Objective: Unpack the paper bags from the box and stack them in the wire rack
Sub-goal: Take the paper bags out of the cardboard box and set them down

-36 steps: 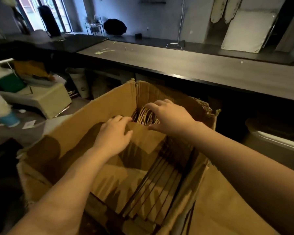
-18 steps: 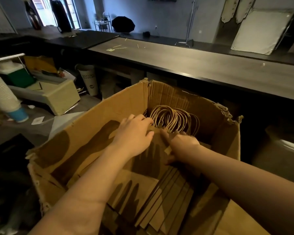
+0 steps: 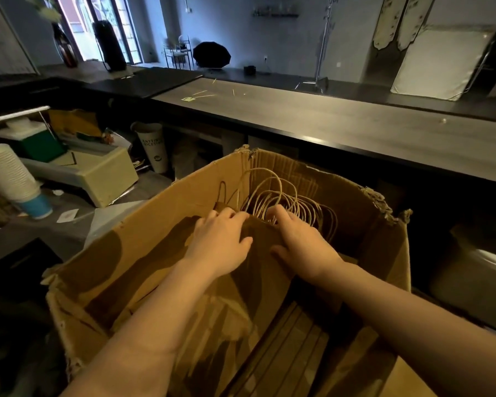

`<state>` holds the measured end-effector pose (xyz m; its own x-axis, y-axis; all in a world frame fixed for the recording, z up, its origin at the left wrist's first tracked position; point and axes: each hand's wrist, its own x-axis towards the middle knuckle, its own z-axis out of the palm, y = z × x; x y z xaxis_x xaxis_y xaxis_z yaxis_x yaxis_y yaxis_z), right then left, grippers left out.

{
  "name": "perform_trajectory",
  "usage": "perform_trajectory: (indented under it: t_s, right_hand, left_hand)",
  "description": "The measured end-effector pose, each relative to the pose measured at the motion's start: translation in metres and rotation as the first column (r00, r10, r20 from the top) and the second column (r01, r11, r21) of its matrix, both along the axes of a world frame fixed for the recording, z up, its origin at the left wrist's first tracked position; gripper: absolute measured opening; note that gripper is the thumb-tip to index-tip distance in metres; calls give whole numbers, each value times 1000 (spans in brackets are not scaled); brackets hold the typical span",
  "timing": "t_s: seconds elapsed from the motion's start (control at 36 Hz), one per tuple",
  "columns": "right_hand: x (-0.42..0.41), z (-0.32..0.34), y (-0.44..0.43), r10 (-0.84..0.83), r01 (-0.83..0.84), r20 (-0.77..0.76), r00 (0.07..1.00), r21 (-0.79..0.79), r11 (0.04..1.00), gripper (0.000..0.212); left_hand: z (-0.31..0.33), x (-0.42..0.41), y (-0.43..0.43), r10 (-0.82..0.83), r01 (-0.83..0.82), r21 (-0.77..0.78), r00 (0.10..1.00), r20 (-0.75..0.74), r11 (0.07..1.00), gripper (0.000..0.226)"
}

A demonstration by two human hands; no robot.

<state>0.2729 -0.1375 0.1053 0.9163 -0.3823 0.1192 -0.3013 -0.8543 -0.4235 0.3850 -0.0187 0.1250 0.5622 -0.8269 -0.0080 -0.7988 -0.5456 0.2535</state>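
pickup step: fingers of left hand (image 3: 221, 243) and right hand (image 3: 304, 245) are curling over the top edge of the paper bags (image 3: 235, 308) standing in the box (image 3: 155, 239). next is probably calling for a straight lift out, both hands together.

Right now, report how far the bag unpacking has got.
Done: nothing shows as finished, and no rack is in view. In hand: the left grip and right grip clasp the top edge of a bundle of bags inside the box, not yet lifted out. Left: that bundle, the others whose handles show beyond it, then all the stacking.
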Motion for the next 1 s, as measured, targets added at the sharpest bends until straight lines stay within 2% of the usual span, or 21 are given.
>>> perform_trajectory:
  t_s: [0.11, 0.22, 0.36, 0.53, 0.67, 0.72, 0.86, 1.0]
  right_hand:
    - [-4, 11, -1, -82, 47, 244, 966, 147, 988, 50]
    - [-6, 20, -7, -230, 91, 488, 842, 291, 952, 42]
    - [-8, 25, -8, -329, 46, 629, 704, 422, 906, 44]
    - [-10, 30, -9, -362, -40, 689, 628, 493, 869, 43]
    - [-10, 28, -16, -440, -75, 705, 557, 570, 818, 42]
    - [-10, 27, -18, -485, -63, 688, 539, 607, 792, 41]
    - [-9, 24, -20, -543, 5, 637, 547, 646, 763, 44]
    - [-4, 19, -20, -578, 123, 556, 597, 649, 751, 43]
  left_hand:
    - [-2, 4, 1, 80, -81, -10, 996, -46, 997, 64]
    - [-2, 8, 2, 181, -183, -9, 976, -120, 983, 74]
    - [1, 12, 5, 281, -293, -42, 943, -181, 955, 74]
    - [5, 19, 10, 364, -402, -131, 899, -242, 906, 73]
    - [8, 26, 12, 375, -501, -245, 826, -420, 830, 72]
    - [9, 28, 13, 367, -511, -276, 821, -438, 814, 70]
    - [11, 31, 17, 404, -557, -340, 809, -426, 757, 59]
    - [13, 30, 19, 408, -569, -414, 812, -417, 711, 41]
